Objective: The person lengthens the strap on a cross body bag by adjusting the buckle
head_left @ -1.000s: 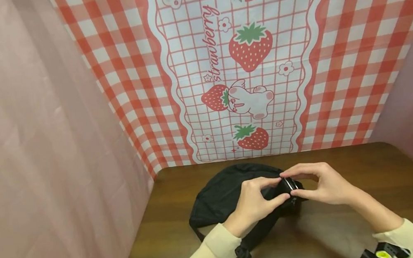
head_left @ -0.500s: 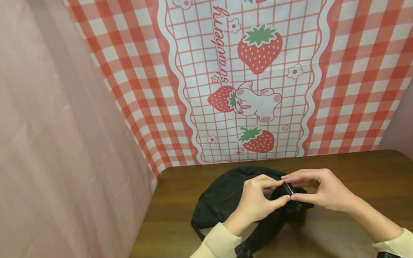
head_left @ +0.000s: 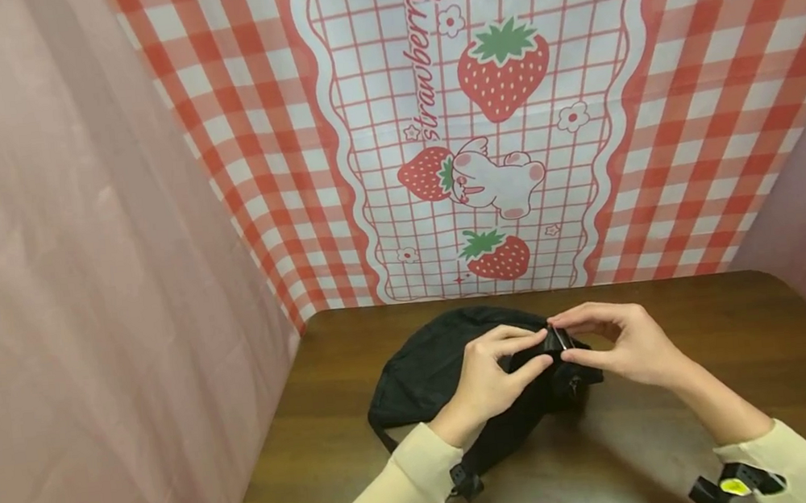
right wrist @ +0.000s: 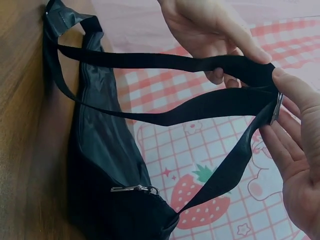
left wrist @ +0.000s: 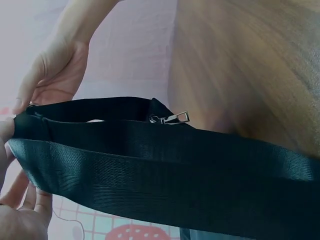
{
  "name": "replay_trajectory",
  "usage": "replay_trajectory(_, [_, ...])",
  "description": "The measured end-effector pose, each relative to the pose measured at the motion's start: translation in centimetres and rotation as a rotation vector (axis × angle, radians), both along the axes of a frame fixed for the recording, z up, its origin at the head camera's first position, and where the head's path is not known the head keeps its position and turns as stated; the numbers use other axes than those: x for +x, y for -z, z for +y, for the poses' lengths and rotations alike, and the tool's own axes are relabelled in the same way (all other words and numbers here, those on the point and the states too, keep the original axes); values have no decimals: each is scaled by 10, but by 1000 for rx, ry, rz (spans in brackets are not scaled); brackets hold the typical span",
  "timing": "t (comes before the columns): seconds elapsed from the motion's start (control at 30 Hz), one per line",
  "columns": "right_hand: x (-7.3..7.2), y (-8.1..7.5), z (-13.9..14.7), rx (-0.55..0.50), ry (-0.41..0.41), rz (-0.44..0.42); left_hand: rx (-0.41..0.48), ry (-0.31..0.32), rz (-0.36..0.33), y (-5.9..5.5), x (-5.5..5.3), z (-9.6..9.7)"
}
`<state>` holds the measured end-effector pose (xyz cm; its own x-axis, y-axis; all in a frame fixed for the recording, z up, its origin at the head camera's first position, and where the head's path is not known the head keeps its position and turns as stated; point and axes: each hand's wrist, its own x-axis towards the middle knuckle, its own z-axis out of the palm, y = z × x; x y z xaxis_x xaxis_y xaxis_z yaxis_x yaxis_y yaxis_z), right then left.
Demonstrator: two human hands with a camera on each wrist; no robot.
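Note:
A black crescent-shaped fabric bag [head_left: 415, 376] lies on the wooden table, its wide black strap [right wrist: 135, 61] lifted in loops above it. My left hand [head_left: 490, 368] pinches the strap between thumb and fingertips, just left of a thin metal slide buckle [right wrist: 277, 107]. On the other side, my right hand [head_left: 626, 342] pinches the strap at this buckle. In the left wrist view the strap passes close to the camera, and the buckle is hidden there. A silver zipper pull [right wrist: 131, 188] hangs at one end of the bag.
The brown table [head_left: 711, 351] runs out around the bag. Behind it hangs a red-and-white checked cloth [head_left: 712, 133] with strawberry prints. Pink curtains [head_left: 99, 273] stand at both sides. A small black camera is strapped to each cream sleeve [head_left: 390, 492].
My fingertips came together at the buckle half a second ago. Now the left fingertips sit slightly left, leaving a small gap. Both hands keep hold of the strap; the head view shifted slightly.

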<state>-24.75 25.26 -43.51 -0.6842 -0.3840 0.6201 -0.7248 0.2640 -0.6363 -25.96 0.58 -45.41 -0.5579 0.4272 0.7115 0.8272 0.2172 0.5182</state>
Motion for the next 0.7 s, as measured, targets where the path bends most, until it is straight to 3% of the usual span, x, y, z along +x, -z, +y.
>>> replay_trajectory(0.37, [0, 9, -5, -39, -51, -112, -63, -8, 26, -3, 5, 4])
replay_trajectory(0.57, [1, 14, -7, -55, -66, -107, -10, -39, -40, 0, 5, 4])
replay_trajectory(0.7, [2, 14, -6, -128, -96, -184, 16, -30, -89, 2, 4, 3])
